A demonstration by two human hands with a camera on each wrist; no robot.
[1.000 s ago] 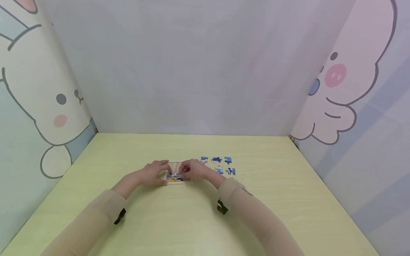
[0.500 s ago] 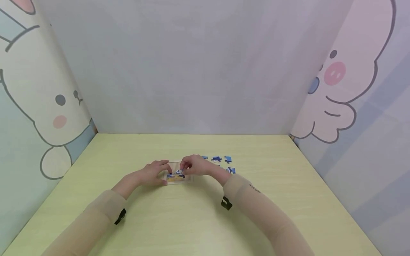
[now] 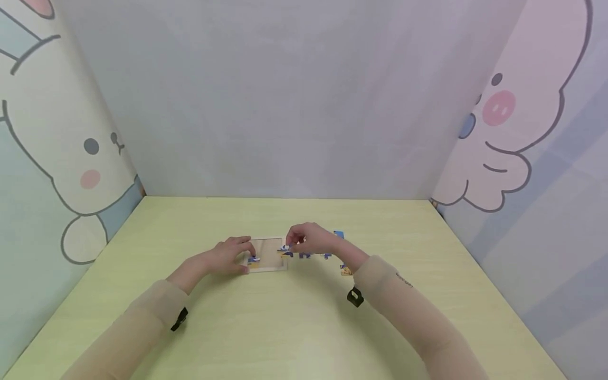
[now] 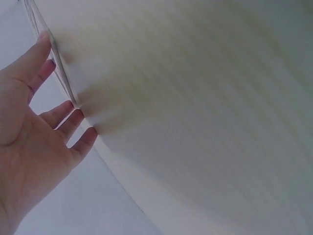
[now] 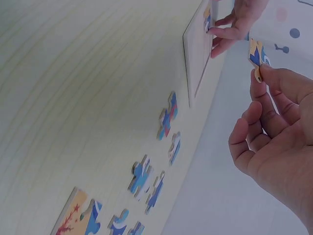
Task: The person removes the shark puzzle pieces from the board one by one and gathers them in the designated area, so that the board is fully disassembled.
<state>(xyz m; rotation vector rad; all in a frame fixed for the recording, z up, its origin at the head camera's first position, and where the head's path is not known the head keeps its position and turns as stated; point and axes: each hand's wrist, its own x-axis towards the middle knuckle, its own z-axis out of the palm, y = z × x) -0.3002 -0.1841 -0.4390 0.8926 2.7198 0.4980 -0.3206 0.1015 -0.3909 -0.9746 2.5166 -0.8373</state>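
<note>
A shallow wooden puzzle tray (image 3: pixel 268 251) lies on the pale green table (image 3: pixel 294 322); it shows on edge in the right wrist view as the tray (image 5: pixel 198 54). One blue and orange piece (image 3: pixel 253 259) sits in its near left corner. My left hand (image 3: pixel 231 254) rests on the tray's left edge with fairly straight fingers (image 4: pixel 73 115) touching it. My right hand (image 3: pixel 288 246) hovers just past the tray's right edge and pinches a blue and orange puzzle piece (image 5: pixel 257 53) between thumb and forefinger.
Several loose blue pieces (image 3: pixel 304 256) lie right of the tray, partly hidden by my right hand, with an orange one (image 3: pixel 345 271) nearer me. They form a row (image 5: pixel 167 116) in the right wrist view. Cartoon-printed walls close in the table on three sides.
My right hand has lifted from the tray and moved right, carrying a piece. The tray's near row now shows only the left corner piece. The left hand has stayed put.
</note>
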